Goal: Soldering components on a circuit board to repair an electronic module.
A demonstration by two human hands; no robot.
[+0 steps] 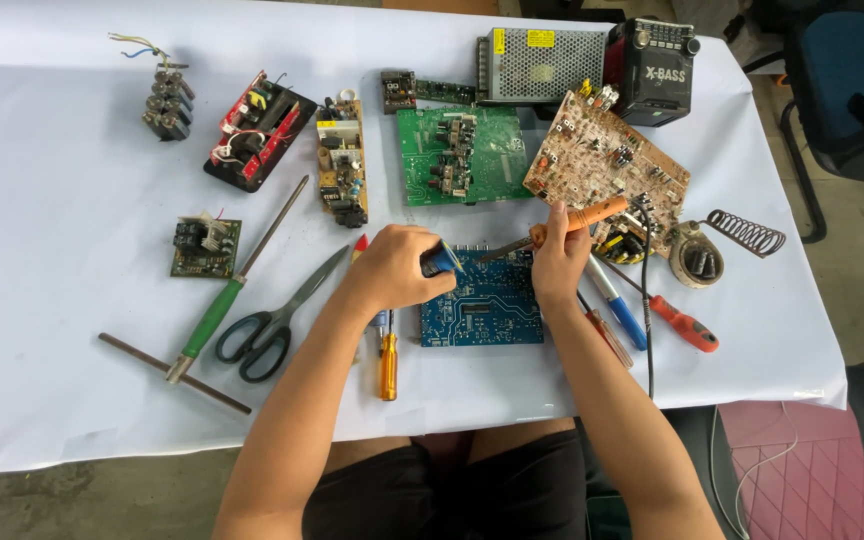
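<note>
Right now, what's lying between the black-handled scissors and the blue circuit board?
In the head view, the person's left forearm crosses that stretch, and an orange-handled screwdriver lies beside it on the white cloth, between the black-handled scissors and the blue circuit board.

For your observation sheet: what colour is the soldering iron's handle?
Orange, in the head view: soldering iron in right hand.

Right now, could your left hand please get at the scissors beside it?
Probably yes: the scissors lie open on the cloth just left of the left hand, nothing between, though it holds a small blue tool.
</note>
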